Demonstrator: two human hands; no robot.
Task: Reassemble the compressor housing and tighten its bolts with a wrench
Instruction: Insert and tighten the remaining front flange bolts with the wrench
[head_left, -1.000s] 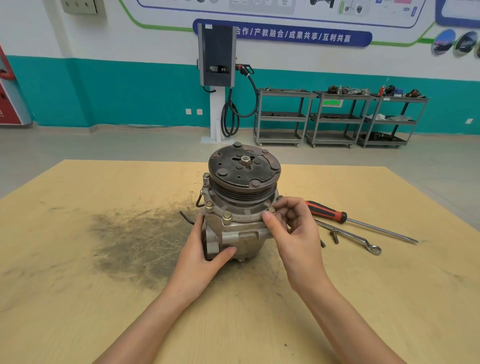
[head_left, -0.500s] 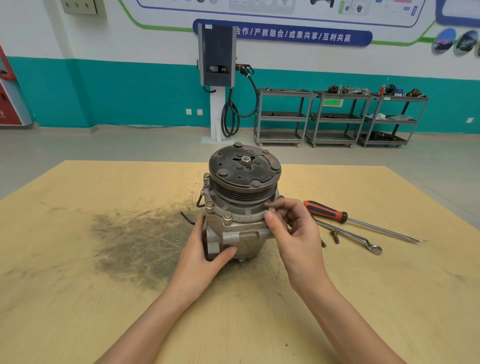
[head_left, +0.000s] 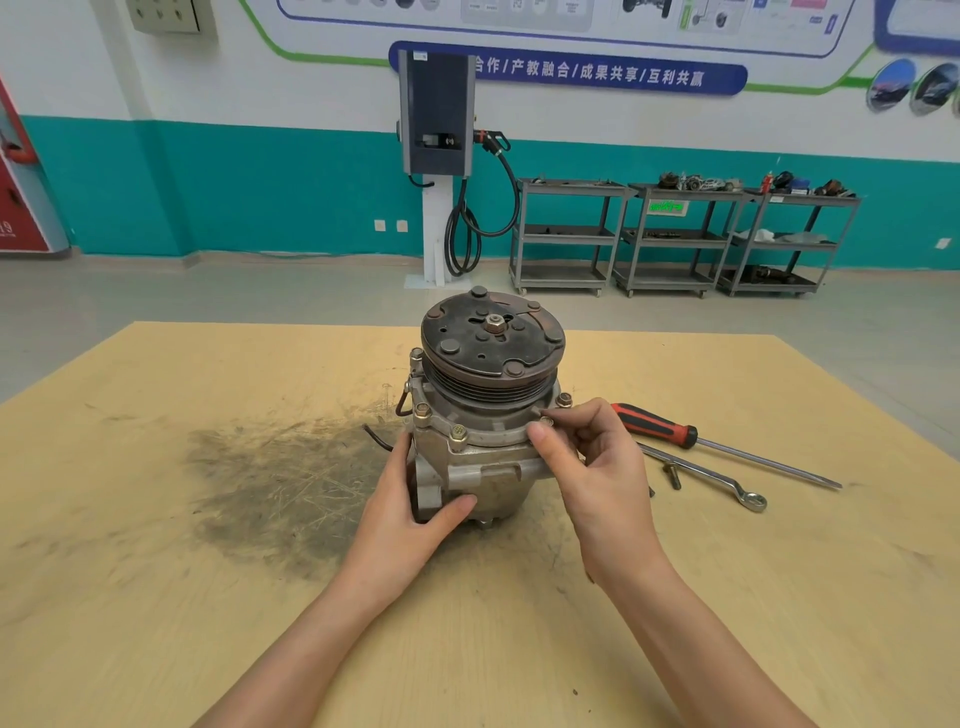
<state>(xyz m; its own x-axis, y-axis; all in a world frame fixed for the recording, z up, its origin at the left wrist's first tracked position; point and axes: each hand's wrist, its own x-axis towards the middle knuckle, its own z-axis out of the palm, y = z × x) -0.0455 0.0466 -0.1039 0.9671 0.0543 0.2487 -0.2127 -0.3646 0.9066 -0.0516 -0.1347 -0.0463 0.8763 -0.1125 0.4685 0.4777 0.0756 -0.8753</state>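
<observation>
Compressor (head_left: 483, 441) upright at frame centre, L hand (head_left: 410, 514) gripping lower housing, R hand (head_left: 592, 467) fingertips pinching flange bolt (head_left: 545, 422), wrench (head_left: 701, 475) lying centre-right on table (head_left: 156, 597).

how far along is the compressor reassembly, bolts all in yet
Done: the housing is closed up, with several bolts seated around the flange. In hand: the right hand pinches a front-right bolt while the left hand steadies the body. Left: wrench tightening; the wrench lies untouched on the table, with a loose bolt beside it.

Compressor (head_left: 483, 415), screwdriver (head_left: 675, 431), wrench (head_left: 701, 475) on table (head_left: 156, 597)
</observation>
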